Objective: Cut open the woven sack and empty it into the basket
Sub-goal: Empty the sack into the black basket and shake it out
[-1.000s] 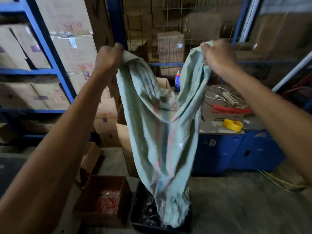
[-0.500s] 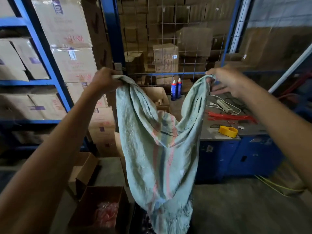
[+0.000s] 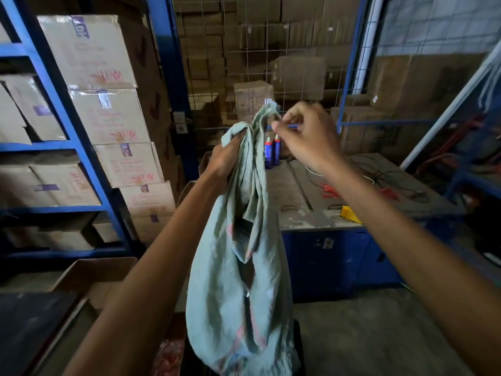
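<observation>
gripping woven sack [image 3: 233,280] corner in left hand [image 3: 230,156] | pinching other corner in right hand [image 3: 303,134] | likely needing firm downward shakes

Both hands hold the pale green woven sack [image 3: 233,283] up by its top, close together. The left hand [image 3: 226,157] grips one bunched corner; the fingers [image 3: 278,121] of the right hand [image 3: 307,139] pinch the other corner just beside it. The sack hangs limp and creased, with faded red stripes near its frayed lower end, which reaches the dark basket [image 3: 297,346]. Behind stands a grey surface [image 3: 295,185] with two spray cans [image 3: 272,151], red ties [image 3: 332,191] and a yellow tape holder [image 3: 349,214]. Cardboard boxes [image 3: 108,115] fill blue shelving [image 3: 81,158] on the left.
</observation>
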`<act>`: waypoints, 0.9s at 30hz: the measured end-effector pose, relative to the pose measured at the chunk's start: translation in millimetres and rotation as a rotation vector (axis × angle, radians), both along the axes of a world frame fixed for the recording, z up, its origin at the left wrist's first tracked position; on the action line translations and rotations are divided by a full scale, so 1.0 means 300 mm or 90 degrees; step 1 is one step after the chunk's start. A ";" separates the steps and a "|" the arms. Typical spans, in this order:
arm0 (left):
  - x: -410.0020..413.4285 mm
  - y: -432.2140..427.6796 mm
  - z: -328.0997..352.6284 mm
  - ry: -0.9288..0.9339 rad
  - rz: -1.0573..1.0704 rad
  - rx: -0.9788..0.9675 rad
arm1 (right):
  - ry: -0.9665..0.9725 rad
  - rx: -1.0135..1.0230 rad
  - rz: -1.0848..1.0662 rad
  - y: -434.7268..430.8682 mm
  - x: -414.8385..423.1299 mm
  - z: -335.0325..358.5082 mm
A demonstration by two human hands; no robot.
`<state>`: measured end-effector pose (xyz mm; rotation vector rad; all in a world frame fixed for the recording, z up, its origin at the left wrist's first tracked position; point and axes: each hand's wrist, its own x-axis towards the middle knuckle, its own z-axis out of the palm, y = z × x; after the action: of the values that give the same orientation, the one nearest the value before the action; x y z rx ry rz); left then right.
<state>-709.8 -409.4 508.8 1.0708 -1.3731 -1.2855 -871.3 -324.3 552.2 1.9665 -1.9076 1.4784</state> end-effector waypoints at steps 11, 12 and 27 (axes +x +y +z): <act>-0.020 0.042 0.015 0.165 -0.020 0.104 | 0.344 0.205 -0.104 0.115 0.086 -0.366; -0.013 0.051 0.017 0.179 -0.027 0.112 | 0.342 0.202 -0.143 0.106 0.084 -0.379; 0.058 0.136 -0.048 0.253 -0.137 0.015 | -0.237 0.179 0.184 0.133 0.011 0.056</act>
<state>-692.5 -368.5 494.4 0.6472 -1.1910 -1.5767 -868.0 -284.5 569.1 2.3070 -2.1464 1.8543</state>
